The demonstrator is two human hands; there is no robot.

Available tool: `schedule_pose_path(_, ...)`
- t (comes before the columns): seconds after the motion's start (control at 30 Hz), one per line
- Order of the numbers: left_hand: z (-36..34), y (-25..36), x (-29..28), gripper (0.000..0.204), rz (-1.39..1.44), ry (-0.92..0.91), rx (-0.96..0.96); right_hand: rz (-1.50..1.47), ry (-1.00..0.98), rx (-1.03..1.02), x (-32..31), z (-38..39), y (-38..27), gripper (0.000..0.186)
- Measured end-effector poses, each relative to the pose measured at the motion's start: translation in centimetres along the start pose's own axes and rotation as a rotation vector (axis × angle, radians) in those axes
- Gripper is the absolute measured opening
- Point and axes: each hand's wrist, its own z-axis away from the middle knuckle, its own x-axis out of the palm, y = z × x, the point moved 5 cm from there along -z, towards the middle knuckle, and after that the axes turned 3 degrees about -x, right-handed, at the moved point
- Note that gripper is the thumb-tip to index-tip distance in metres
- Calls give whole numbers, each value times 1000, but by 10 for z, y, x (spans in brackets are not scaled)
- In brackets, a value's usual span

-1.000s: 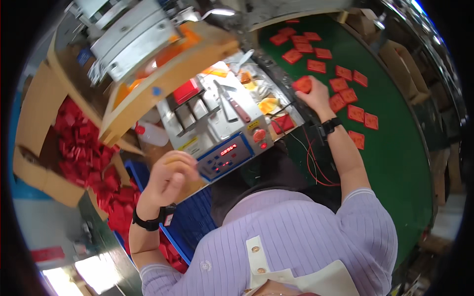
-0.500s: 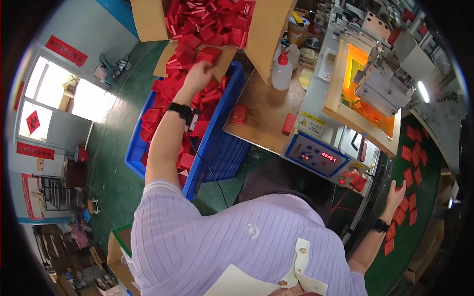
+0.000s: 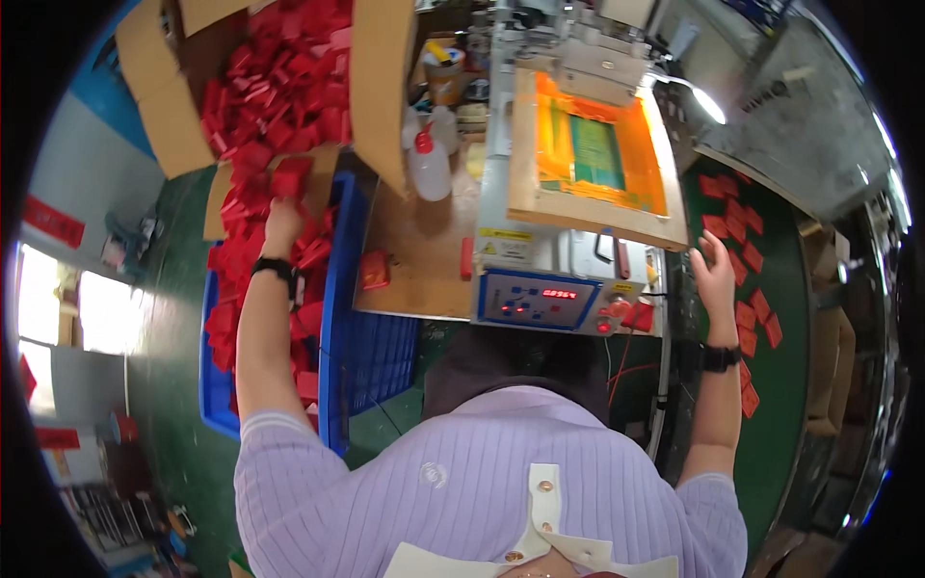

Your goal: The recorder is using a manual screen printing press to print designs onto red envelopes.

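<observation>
My left hand (image 3: 282, 223) is over the heap of red plastic pieces in the blue crate (image 3: 332, 385). Its fingers are closed at the lower edge of a boxy red plastic piece (image 3: 291, 175), and their tips are partly hidden. On the other side, my right hand (image 3: 715, 277) is raised with fingers apart and nothing in it. It is just right of the wooden-framed printing screen (image 3: 597, 226). Beyond that hand, flat red pieces (image 3: 760, 305) lie in loose rows on a green surface.
A cardboard box (image 3: 381, 96) full of red pieces adjoins the crate. On the wooden table (image 3: 409, 275) are a red-capped squeeze bottle (image 3: 430, 171) and a red piece (image 3: 375, 270). The machine's control panel (image 3: 536, 301) faces me. A lit lamp (image 3: 708, 104) stands behind.
My view has swung to the right. My right hand has come up from beside the flat red pieces to near the screen frame. My left hand stays over the red heap.
</observation>
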Motion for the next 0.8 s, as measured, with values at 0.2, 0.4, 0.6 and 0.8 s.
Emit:
schedule_pose_path(0.2, 7, 51, -76, 36, 806, 159, -90, -185, -158, -115, 10, -38, -35, 41)
schedule_pose_path(0.4, 35, 169, -185, 30, 1935, -278, -213, -165, -352, -246, 42, -86, -89, 65)
schedule_pose_path(0.6, 44, 243, -219, 25, 2129, -467, -14, -197, -717, -468, 84, -106, -166, 75)
schedule_pose_path(0.8, 65, 273, -244, 38, 2135, -626, 115, -297, -159, -537, 46, -70, -128, 87)
